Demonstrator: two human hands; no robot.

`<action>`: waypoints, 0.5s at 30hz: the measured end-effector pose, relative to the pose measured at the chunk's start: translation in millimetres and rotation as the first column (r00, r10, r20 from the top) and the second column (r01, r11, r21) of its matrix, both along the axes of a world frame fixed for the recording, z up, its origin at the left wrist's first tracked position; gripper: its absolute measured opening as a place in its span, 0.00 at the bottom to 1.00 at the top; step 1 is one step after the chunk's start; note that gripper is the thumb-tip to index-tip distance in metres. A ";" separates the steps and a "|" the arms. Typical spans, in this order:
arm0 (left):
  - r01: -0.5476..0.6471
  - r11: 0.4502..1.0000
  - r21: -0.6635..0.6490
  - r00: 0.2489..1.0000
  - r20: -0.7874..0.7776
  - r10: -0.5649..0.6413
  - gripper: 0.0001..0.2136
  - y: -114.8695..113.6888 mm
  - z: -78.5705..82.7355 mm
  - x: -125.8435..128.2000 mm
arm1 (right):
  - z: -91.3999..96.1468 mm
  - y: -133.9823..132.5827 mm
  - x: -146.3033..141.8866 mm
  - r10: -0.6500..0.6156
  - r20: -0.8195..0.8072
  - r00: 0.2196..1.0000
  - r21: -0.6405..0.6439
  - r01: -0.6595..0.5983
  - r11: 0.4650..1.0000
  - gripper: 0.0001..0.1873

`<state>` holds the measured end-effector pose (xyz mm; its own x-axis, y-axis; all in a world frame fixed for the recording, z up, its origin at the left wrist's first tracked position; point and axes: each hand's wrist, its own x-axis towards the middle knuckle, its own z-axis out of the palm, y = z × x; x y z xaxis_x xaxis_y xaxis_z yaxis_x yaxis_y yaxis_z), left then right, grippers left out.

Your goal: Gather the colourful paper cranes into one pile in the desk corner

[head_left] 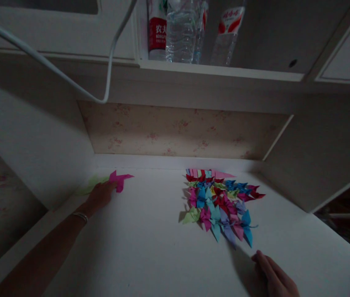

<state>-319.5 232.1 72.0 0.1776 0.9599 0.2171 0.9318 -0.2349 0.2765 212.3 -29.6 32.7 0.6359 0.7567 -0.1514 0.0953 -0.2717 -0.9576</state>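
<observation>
Two bare hands reach over the white desktop (156, 251) that I watch from afar through the head camera. On my far left, the left hand (102, 194), a bracelet (81, 216) at its wrist, has its fingertips at a magenta paper piece (119, 180) near the back edge; I cannot tell whether they pinch it or only touch it. Pale green paper (96, 181) shows just behind those fingers. Right of centre, I see many folded paper cranes (221, 202) packed in rows, their front row running from light green (191, 215) through magenta, teal, lavender and pink to blue (247, 229). My right hand (275, 275) is just in front of that cluster, apart from it, thumb and forefinger pressed together. Above, plastic bottles (181, 35) stand in an open shelf (264, 37), and a pale cable (69, 80) loops down at left.
</observation>
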 end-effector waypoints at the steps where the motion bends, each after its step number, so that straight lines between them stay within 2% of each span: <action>1: -0.018 1.000 -0.004 0.999 0.034 0.018 0.23 -3.3 0.5 8.6 | 1.4 0.6 -0.6 -0.013 -0.022 1.000 0.007 0.013 1.000 0.24; 4: -0.002 1.000 -0.010 0.995 0.098 0.003 0.21 -19.9 -2.6 47.7 | 6.3 8.8 3.7 -0.149 -0.143 0.978 0.108 0.166 0.980 0.21; 6: 0.025 0.999 -0.019 0.990 0.141 -0.022 0.18 -37.1 -8.5 81.4 | 10.1 20.6 12.8 -0.233 -0.235 0.944 0.226 0.286 0.931 0.18; 9: 0.100 0.994 -0.052 0.972 0.217 -0.086 0.15 -69.8 -17.8 136.4 | 15.2 45.5 31.7 -0.240 -0.290 0.926 0.357 0.337 0.871 0.17; 10: 0.136 0.989 -0.062 0.958 0.263 -0.115 0.16 -81.1 -19.4 154.4 | 16.3 54.4 37.6 -0.228 -0.273 0.935 0.364 0.319 0.875 0.18; 12: 0.228 0.969 -0.099 0.857 0.492 -0.152 0.20 -101.2 -18.8 188.1 | 17.2 71.1 46.2 -0.222 -0.162 0.961 0.324 0.264 0.908 0.22; 13: 0.260 0.961 -0.094 0.817 0.552 -0.167 0.21 -109.2 -16.6 203.3 | 17.2 78.4 48.5 -0.211 -0.082 0.974 0.288 0.226 0.931 0.24; 15: 0.323 0.945 -0.053 0.781 0.578 -0.235 0.23 -120.0 -9.9 229.8 | 16.6 89.7 48.3 -0.171 0.052 0.984 0.215 0.156 0.964 0.29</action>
